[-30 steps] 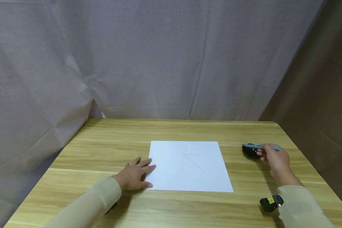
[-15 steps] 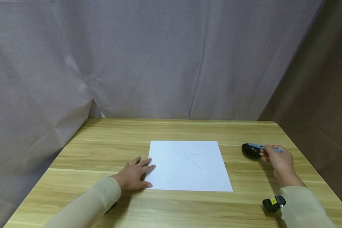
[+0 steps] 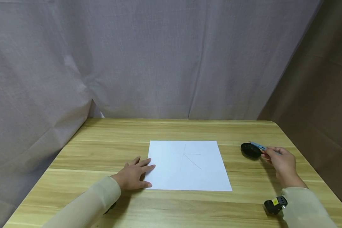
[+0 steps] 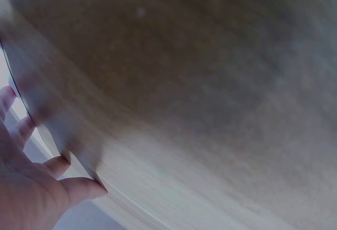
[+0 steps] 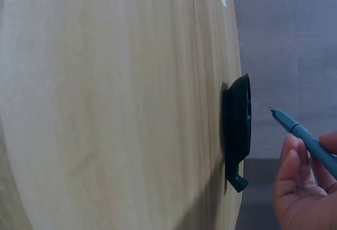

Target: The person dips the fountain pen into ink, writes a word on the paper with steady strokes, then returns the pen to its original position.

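Note:
A white sheet of paper [image 3: 208,177] lies on the wooden table, with a few thin lines crossing on it. My left hand [image 3: 134,175] rests at the paper's left edge, fingers spread and fairly straight; the left wrist view shows the thumb and fingertips [image 4: 87,189] along that edge. Over at the right, my right hand [image 3: 282,162] pinches a blue pen [image 3: 257,145] between thumb and fingers. Its fine nib shows bare in the right wrist view, pointing away from the palm. Beside the pen sits a small shallow black dish [image 3: 250,151] with a short stub on its rim.
The wooden table [image 3: 171,209] ends at a grey cloth [image 3: 148,63] behind, with a brown cloth [image 3: 322,110] on the right. A black wrist camera [image 3: 275,205] hangs at the right sleeve, above the tabletop.
The right hand has drifted slightly right and nearer, and the pen has swung from over the black dish to its far right side. Left hand and paper hold still.

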Action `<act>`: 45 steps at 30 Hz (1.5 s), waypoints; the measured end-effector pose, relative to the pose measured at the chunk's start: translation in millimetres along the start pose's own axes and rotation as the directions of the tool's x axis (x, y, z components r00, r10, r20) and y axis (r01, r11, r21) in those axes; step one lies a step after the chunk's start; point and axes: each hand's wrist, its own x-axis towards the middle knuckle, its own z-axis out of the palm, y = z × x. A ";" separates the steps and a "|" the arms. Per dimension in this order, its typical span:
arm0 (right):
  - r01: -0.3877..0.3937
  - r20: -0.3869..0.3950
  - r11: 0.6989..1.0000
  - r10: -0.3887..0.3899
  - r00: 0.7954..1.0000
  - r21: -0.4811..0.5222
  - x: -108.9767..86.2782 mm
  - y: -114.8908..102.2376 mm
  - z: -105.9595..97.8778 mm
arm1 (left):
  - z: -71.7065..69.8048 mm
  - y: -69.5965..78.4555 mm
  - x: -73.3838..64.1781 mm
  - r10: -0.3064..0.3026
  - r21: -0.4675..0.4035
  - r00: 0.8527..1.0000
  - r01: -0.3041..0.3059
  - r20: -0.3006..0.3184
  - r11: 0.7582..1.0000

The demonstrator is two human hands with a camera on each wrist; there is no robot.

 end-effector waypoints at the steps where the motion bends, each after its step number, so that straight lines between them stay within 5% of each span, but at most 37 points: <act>1: 0.001 -0.002 1.000 -0.001 1.000 -0.001 0.1 0.8 -0.6 | -0.2 0.1 0.0 0.000 -0.001 1.000 0.000 0.000 1.000; 12: -0.013 -0.051 0.999 0.015 0.999 0.031 -4.1 4.7 -4.2 | 1.3 -0.7 0.3 -0.003 -0.010 1.000 0.003 0.004 1.000; 21: -0.080 -0.103 0.982 0.063 0.993 -0.169 -53.0 -49.4 16.6 | 3.3 -3.6 0.3 0.001 -0.006 1.000 -0.001 -0.002 1.000; 45: -0.092 -0.142 0.949 0.051 0.989 -0.302 -56.1 -44.0 11.9 | 5.2 -4.9 0.2 -0.005 -0.003 1.000 0.005 -0.011 1.000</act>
